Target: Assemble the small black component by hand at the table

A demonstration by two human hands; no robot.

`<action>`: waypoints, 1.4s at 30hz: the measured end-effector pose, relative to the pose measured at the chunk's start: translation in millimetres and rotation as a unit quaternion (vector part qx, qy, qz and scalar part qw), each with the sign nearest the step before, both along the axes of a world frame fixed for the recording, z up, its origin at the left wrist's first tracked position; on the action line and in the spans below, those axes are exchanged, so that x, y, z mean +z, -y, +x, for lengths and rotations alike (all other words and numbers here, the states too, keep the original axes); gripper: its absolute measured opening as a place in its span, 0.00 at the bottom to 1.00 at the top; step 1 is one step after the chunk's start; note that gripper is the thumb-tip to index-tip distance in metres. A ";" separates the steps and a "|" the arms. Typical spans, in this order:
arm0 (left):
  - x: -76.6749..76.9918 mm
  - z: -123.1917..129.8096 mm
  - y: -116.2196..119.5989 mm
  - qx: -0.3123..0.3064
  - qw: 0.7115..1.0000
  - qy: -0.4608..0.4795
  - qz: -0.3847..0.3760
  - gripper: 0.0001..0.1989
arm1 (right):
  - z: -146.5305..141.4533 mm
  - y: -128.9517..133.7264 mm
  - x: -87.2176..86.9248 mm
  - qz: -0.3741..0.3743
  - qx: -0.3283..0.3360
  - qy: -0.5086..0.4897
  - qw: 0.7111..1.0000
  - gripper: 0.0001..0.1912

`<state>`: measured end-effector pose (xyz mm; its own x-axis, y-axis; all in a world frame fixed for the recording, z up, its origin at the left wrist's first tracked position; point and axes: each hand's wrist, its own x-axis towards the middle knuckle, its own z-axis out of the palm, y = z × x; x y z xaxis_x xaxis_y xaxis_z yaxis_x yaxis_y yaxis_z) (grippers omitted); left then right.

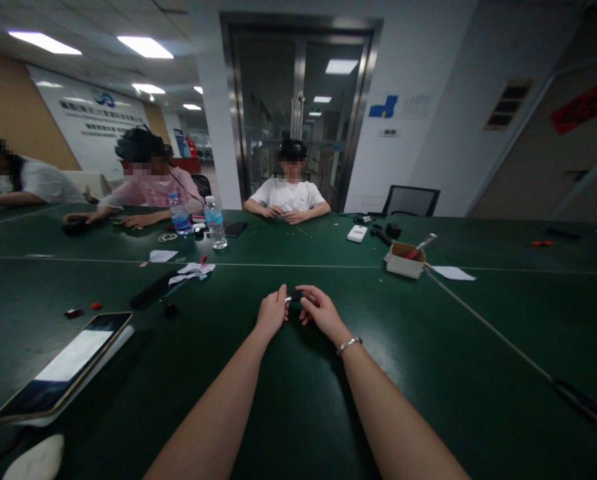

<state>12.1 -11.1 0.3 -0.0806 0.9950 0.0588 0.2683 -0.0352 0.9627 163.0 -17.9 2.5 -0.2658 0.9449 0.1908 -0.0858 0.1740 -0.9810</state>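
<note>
A small black object with a silvery end is between my two hands, just above the green table; its exact kind is too small to make out. My left hand is closed around the silvery end, thumb uppermost. With bent fingers, my right hand pinches the black end from the other side. A silver bracelet circles my right wrist. Parts of the object are hidden behind my fingers.
On the green table, a phone on a white support stands at left, near a black pouch-like item and crumpled paper. Two water bottles stand farther back. A small box lies right. Several people sit across.
</note>
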 end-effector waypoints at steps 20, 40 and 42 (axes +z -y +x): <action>-0.3 3.0 -0.2 -0.020 0.991 0.118 0.061 0.15 | -1.3 -9.4 -6.7 -0.069 -0.050 -0.024 0.996 0.18; 4.1 3.0 2.2 -0.031 0.992 0.120 0.034 0.14 | -1.1 -9.5 -5.2 -0.072 -0.045 -0.014 0.996 0.16; 2.8 2.5 1.4 -0.028 0.992 0.115 0.037 0.14 | -1.3 -9.3 -5.0 -0.070 -0.044 -0.013 0.996 0.16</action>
<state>14.6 -12.5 3.2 -0.0454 0.9920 0.1175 0.0370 -0.1159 0.9926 161.7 -8.5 -2.5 -0.1769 0.9824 0.0603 -0.1014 0.0427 -0.9939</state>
